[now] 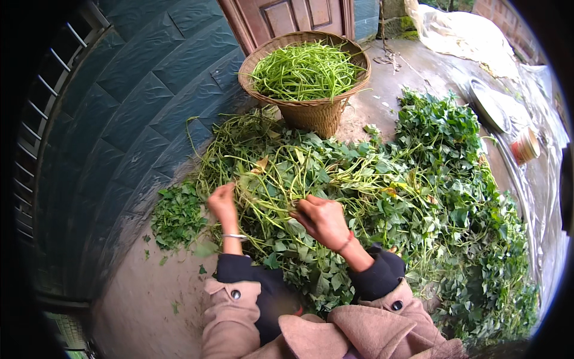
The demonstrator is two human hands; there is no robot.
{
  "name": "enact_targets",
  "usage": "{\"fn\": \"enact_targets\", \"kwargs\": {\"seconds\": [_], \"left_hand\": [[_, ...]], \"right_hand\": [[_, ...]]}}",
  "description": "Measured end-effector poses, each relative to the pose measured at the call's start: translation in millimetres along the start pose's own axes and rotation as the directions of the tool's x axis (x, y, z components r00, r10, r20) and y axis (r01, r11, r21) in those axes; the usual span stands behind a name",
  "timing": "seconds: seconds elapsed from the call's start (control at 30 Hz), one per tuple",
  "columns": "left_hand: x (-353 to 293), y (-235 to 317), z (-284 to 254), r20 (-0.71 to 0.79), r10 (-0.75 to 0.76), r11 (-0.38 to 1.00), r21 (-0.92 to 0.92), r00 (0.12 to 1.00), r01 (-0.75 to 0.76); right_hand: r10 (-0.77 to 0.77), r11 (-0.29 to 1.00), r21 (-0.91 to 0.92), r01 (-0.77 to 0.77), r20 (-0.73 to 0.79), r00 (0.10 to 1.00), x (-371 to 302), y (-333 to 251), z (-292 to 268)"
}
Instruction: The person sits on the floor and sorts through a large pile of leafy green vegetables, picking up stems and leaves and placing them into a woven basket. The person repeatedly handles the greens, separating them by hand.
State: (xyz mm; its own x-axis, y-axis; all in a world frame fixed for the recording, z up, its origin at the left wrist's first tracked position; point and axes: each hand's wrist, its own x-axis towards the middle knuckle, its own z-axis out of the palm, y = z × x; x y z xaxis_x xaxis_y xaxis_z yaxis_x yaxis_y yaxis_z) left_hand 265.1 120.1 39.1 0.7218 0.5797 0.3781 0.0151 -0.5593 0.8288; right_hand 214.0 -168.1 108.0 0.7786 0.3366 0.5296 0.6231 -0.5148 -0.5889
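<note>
A wide heap of leafy green vines (359, 197) with long pale stems spreads over the ground in front of me. My right hand (323, 221), with a red cord at the wrist, is closed round a bunch of green vine stems (269, 206) that reaches leftward over the heap. My left hand (223, 204), wearing a silver bangle, is at the heap's left edge. Its fingers are pinched together, and what they hold, if anything, is hard to make out. Below it, a blurred green leaf (207, 248) hangs in the air.
Beyond the heap stands a woven basket (317, 113) full of green stems (305, 69). A small pile of picked leaves (176, 218) lies by the tiled wall (131, 119). At right are a metal basin (489, 105), a paper tub (525, 146) and plastic sheeting (547, 197).
</note>
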Motion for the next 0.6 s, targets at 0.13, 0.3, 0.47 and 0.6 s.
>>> {"fn": "enact_targets", "kwargs": {"seconds": [0.13, 0.3, 0.47, 0.6], "left_hand": [[30, -19, -68, -0.171, -0.351, 0.894, -0.355, 0.921, 0.275], [-17, 18, -27, 0.534, -0.446, 0.608, -0.408, 0.718, 0.681], [-51, 32, 23, 0.745, -0.34, 0.635, -0.268, 0.574, 0.724], [-48, 26, 31, 0.72, -0.178, 0.701, -0.386, 0.671, 0.6]], "right_hand": [[0.311, 0.933, 0.216, -0.288, -0.078, 0.947, -15, 29, -15], [0.419, 0.843, 0.324, -0.429, 0.102, 0.902, -6, 35, -12], [0.281, 0.895, 0.318, -0.313, 0.143, 0.949, -10, 26, -10], [0.085, 0.982, 0.158, -0.102, 0.107, 0.991, -12, 23, -3]]}}
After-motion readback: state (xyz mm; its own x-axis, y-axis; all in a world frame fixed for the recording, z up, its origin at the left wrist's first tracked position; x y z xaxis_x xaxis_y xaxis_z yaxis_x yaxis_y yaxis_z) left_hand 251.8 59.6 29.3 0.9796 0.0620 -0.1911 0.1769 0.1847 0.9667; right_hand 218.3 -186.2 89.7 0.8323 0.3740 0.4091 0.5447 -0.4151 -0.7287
